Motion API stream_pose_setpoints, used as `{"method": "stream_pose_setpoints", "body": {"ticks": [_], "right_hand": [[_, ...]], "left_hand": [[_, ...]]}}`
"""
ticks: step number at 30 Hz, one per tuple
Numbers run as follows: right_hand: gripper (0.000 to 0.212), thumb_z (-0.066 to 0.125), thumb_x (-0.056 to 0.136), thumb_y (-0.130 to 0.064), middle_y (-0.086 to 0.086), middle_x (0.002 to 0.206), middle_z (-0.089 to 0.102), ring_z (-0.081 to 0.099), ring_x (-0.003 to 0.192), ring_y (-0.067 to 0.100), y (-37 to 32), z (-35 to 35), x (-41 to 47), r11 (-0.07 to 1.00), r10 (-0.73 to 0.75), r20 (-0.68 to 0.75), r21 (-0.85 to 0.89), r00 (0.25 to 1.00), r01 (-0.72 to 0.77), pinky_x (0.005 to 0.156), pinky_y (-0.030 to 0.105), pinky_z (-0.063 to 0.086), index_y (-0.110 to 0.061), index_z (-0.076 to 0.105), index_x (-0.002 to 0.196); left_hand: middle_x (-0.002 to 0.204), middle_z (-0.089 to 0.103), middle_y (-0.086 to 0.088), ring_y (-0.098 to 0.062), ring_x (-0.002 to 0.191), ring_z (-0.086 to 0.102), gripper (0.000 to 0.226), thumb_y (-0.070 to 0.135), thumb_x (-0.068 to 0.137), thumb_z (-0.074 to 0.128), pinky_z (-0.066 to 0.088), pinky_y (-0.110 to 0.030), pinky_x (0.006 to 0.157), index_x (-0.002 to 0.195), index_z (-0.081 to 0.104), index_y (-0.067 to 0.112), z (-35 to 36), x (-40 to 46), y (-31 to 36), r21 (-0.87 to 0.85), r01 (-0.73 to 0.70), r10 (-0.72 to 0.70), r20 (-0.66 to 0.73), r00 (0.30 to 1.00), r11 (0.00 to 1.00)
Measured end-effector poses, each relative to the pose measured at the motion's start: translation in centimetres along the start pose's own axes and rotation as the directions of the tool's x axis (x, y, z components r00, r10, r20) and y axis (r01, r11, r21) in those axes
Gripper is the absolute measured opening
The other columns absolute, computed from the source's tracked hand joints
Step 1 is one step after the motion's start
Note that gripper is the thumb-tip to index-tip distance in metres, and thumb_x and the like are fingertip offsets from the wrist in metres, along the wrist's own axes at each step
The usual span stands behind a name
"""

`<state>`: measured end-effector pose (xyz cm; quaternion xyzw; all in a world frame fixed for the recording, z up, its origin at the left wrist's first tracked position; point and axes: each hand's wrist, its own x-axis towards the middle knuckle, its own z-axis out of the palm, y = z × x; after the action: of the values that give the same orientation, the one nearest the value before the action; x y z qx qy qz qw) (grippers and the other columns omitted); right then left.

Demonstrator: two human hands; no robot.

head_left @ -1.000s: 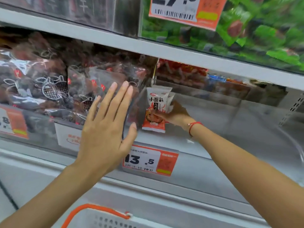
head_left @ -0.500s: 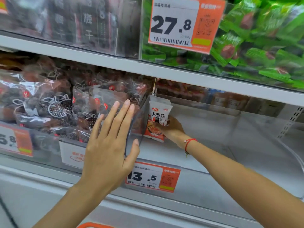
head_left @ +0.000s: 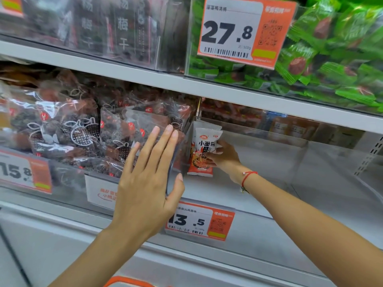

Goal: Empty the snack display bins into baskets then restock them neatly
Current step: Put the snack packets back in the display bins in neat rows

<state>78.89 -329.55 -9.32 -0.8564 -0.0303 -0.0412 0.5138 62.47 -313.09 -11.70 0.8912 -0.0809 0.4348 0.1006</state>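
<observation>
Two hands busy: left hand (head_left: 145, 183) flat, fingers straight, pressed to clear bin front (head_left: 178, 162); right hand (head_left: 222, 157) pinching snack packets (head_left: 204, 151) upright in bin's left corner. Best kept square against side wall, labels forward, bin braced while stacking rightward.

A small snack packet (head_left: 204, 151), white at the top and orange-red at the bottom with black characters on its front, stood upright in the back left corner of a clear plastic bin (head_left: 269, 183). More packets of the same kind stood just behind it. The rest of the bin's floor was bare. The neighbouring bin (head_left: 68, 177) on the left was heaped with clear bags of dark dried fruit (head_left: 87, 131). An orange basket rim (head_left: 126, 281) showed at the bottom edge.
</observation>
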Motion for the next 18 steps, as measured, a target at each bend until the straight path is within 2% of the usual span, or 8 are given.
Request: {"method": "stream_pose_setpoints", "body": {"ticks": [2, 5, 8, 10, 13, 18], "right_hand": [[0.049, 0.071, 0.087, -0.017, 0.014, 0.132, 0.058, 0.068, 0.101, 0.033, -0.2, 0.2, -0.1, 1.0, -0.015, 0.003, -0.005, 1.0, 0.015, 0.085, 0.045, 0.058, -0.017, 0.048, 0.13], [0.039, 0.072, 0.086, -0.015, 0.013, 0.124, 0.064, 0.072, 0.087, 0.026, -0.3, -0.2, 0.1, 0.999, 0.046, -0.006, 0.027, 0.999, -0.046, 0.069, 0.032, 0.061, -0.02, 0.046, 0.115], [0.056, 0.073, 0.085, -0.014, 0.013, 0.123, 0.064, 0.068, 0.073, 0.02, -0.1, -0.8, 0.2, 0.993, 0.099, -0.039, 0.075, 0.994, -0.096, 0.056, 0.022, 0.057, -0.014, 0.044, 0.133], [0.06, 0.073, 0.085, -0.014, 0.014, 0.125, 0.063, 0.067, 0.073, 0.018, -0.1, -0.8, 0.3, 0.991, 0.107, -0.044, 0.089, 0.993, -0.103, 0.061, 0.024, 0.057, -0.011, 0.043, 0.137], [0.052, 0.072, 0.085, -0.011, 0.014, 0.13, 0.061, 0.07, 0.087, 0.024, -0.4, 0.0, 0.4, 0.993, 0.071, 0.034, 0.091, 0.997, -0.073, 0.072, 0.03, 0.06, -0.011, 0.048, 0.131], [0.043, 0.072, 0.085, -0.015, 0.012, 0.124, 0.063, 0.069, 0.082, 0.022, -0.4, -0.4, 0.3, 0.995, 0.07, 0.062, 0.068, 0.996, -0.075, 0.068, 0.028, 0.058, -0.018, 0.046, 0.119]], "left_hand": [[0.162, 0.015, 0.0, -0.016, 0.151, 0.008, 0.068, 0.037, 0.094, 0.035, 0.018, -0.047, 0.119, 0.155, 0.02, 0.012, 0.0, 0.0, 0.0, -0.004, 0.0, 0.0, -0.004, 1.0, 1.0], [0.162, 0.016, 0.0, -0.016, 0.151, 0.008, 0.068, 0.036, 0.093, 0.035, 0.018, -0.047, 0.119, 0.155, 0.02, 0.011, 0.0, 0.0, 0.0, -0.005, 0.0, 0.0, -0.004, 1.0, 1.0], [0.162, 0.016, 0.0, -0.016, 0.151, 0.008, 0.068, 0.036, 0.093, 0.035, 0.019, -0.048, 0.119, 0.154, 0.02, 0.011, 0.0, 0.0, 0.0, -0.003, 0.002, -0.002, -0.003, 1.0, 1.0], [0.162, 0.016, 0.0, -0.016, 0.151, 0.008, 0.068, 0.036, 0.093, 0.035, 0.018, -0.047, 0.119, 0.154, 0.021, 0.011, 0.0, 0.0, 0.0, -0.003, 0.003, -0.003, -0.004, 1.0, 1.0], [0.162, 0.016, 0.0, -0.016, 0.151, 0.009, 0.068, 0.036, 0.093, 0.036, 0.018, -0.047, 0.119, 0.154, 0.021, 0.011, 0.0, 0.0, 0.0, -0.002, 0.004, -0.004, -0.009, 1.0, 1.0], [0.162, 0.016, 0.001, -0.016, 0.151, 0.008, 0.068, 0.036, 0.093, 0.036, 0.019, -0.048, 0.119, 0.154, 0.021, 0.012, 0.1, -0.1, -0.1, 0.002, 0.004, -0.004, -0.012, 1.0, 1.0]]}}
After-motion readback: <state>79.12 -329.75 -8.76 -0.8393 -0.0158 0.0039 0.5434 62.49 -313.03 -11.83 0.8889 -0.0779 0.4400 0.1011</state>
